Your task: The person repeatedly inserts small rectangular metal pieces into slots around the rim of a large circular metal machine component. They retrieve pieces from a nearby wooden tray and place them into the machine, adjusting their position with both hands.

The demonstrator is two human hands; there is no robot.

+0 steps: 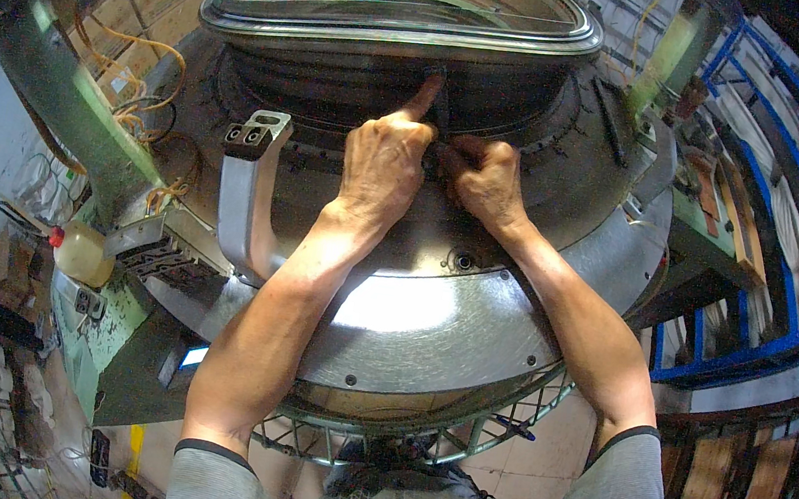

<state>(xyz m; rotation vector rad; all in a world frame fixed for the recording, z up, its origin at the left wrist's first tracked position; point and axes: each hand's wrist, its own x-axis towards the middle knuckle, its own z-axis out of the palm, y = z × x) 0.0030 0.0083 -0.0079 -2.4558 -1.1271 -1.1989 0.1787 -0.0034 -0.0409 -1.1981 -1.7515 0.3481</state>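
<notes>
A large round metal machine [409, 180] spreads before me, with a raised cylinder under a grooved metal ring [402, 36]. My left hand [382, 167] is on the machine near the cylinder's base. Its index finger stretches up against the dark cylinder wall, while the other fingers curl closed. Just to the right, my right hand [489, 183] is closed, with thumb and fingers pinched by the same wall. A narrow dark strip [442, 109] shows between the hands; whether either grips it is hidden by the fingers and shadow.
A metal bracket arm [247, 199] rises left of my left forearm. Green posts [86, 102] with orange cables [156, 66] stand at the left, near a red-capped bottle [81, 253]. Blue racks [780, 199] stand at the right. The polished rim [429, 329] lies under my forearms.
</notes>
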